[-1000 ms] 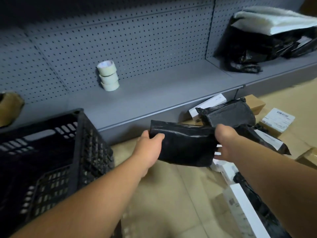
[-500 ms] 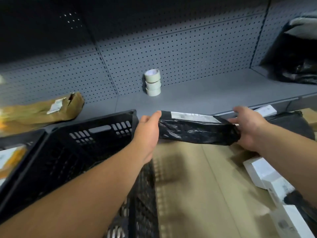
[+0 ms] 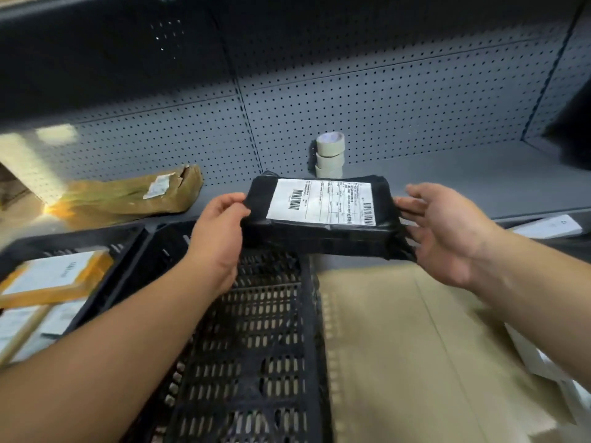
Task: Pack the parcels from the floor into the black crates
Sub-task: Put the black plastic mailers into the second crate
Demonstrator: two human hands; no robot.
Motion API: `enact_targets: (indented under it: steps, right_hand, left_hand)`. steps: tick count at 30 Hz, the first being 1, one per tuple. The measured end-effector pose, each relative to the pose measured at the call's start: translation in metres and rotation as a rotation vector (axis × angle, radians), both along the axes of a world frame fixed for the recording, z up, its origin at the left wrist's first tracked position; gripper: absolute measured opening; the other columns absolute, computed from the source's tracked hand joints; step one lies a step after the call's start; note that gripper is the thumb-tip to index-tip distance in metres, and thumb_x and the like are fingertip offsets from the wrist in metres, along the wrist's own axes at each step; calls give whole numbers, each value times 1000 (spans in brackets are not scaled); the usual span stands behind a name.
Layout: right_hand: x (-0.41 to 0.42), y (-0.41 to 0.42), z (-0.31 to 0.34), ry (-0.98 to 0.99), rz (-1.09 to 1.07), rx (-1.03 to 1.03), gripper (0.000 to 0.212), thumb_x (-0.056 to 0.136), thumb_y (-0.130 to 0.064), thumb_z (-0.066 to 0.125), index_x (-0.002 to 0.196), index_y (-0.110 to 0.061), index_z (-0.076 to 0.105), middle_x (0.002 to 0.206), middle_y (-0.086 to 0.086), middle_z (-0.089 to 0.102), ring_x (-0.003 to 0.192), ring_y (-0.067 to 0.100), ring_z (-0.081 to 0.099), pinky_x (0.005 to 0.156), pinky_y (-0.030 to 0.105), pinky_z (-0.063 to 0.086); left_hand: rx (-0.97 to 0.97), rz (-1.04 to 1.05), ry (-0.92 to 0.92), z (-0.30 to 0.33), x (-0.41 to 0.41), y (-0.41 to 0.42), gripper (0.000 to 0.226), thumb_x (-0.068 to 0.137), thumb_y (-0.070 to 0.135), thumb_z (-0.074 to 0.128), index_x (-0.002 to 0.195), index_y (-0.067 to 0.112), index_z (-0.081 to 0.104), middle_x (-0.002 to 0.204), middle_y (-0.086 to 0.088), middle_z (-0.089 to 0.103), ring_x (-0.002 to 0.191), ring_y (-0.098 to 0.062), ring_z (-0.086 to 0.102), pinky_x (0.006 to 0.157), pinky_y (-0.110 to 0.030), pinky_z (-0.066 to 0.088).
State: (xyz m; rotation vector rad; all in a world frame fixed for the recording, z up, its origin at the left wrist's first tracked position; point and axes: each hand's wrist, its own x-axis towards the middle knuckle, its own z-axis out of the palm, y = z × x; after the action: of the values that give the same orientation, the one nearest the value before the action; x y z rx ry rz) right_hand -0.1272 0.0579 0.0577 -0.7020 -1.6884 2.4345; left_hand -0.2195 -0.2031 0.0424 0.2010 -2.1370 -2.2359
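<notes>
A black plastic-wrapped parcel (image 3: 323, 233) with a white shipping label on top hangs in the air over the far rim of an empty black slotted crate (image 3: 256, 346). My left hand (image 3: 217, 231) grips the parcel's left end, thumb on top. At its right end my right hand (image 3: 447, 231) holds it, fingers spread along the edge and the wrap's corner against the palm. A second black crate (image 3: 96, 247) at the left holds brown and white parcels (image 3: 51, 279).
A grey shelf with a pegboard back runs behind. On it stand three stacked tape rolls (image 3: 330, 154) and a brown padded envelope (image 3: 128, 196). White boxes (image 3: 548, 227) lie at the right. Cardboard (image 3: 415, 346) covers the floor right of the crate.
The parcel has been carried left from over the floor to above the empty crate and turned label side up. The view has swung left, bringing the second crate into sight.
</notes>
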Motion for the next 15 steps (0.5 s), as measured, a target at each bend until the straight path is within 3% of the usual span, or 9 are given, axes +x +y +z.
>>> enact_targets:
  steps: [4,7,10,11,13,15]
  right_hand:
    - [-4,-47,8,45,102,-10,30,98,-29,46,98,-17,73,90,-5,77,95,26,69,95,48,55]
    - [-11,-82,13,27,161,-26,35,97,-27,45,112,-12,72,104,1,78,110,27,70,100,48,52]
    - [-19,-114,11,8,212,-29,29,94,-26,48,100,-13,74,95,2,77,94,26,69,100,44,53]
    - [-23,-124,8,6,238,-26,29,94,-24,47,89,-16,75,86,0,75,85,23,68,91,41,57]
    - [-32,-144,2,-17,267,-31,36,95,-20,44,80,-17,77,71,-1,75,62,17,70,57,31,60]
    - [-43,-162,-6,-94,252,-1,32,98,-21,44,94,-13,74,73,3,77,54,17,72,47,28,55]
  left_hand:
    - [76,94,25,-2,-5,-45,27,78,10,58,86,29,76,101,-5,79,102,-29,73,91,-44,59]
    - [90,156,36,-6,-8,-76,25,81,12,60,93,28,75,105,-3,78,103,-24,73,86,-37,60]
    - [91,187,18,-12,-12,-104,24,85,16,60,100,27,76,102,1,79,100,-19,74,77,-31,60]
    - [91,188,0,-16,-13,-112,25,85,18,60,102,28,76,103,0,79,99,-19,75,77,-32,60]
    - [81,195,-38,-27,-16,-124,26,86,19,61,105,29,75,105,0,78,100,-19,74,78,-34,60]
    - [26,212,-90,-39,-18,-132,25,87,24,61,105,34,75,108,5,75,104,-19,71,82,-34,58]
